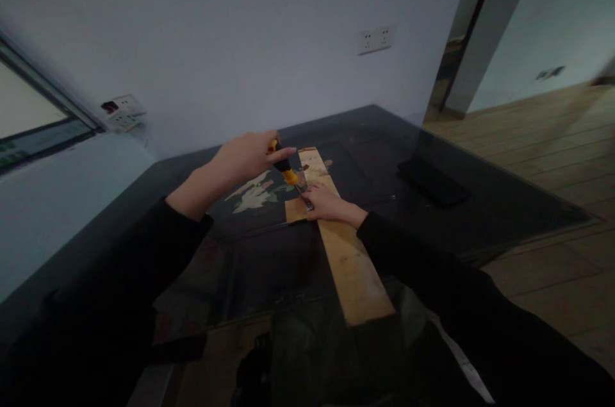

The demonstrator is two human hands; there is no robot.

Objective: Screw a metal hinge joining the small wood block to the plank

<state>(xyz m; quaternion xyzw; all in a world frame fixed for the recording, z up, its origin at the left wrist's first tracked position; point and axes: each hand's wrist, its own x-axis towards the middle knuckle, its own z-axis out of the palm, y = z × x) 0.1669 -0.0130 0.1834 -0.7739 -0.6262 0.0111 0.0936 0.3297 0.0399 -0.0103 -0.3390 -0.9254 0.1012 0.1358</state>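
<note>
A long pale wooden plank (353, 266) lies on a dark glass table (480, 202), running from near my body toward the wall. My left hand (245, 157) is closed around the yellow-and-black handle of a screwdriver (287, 171), which slants down to a point on the plank. My right hand (327, 202) rests on the plank right at the tool's tip, fingers pinched at a small metal piece (307, 202) that I cannot make out clearly. Both arms wear black sleeves.
A dark flat object (432, 181) lies on the table to the right. Wall sockets (375, 40) sit on the white wall behind, another socket (122, 111) at the left by a window. Wooden floor (552, 144) extends to the right.
</note>
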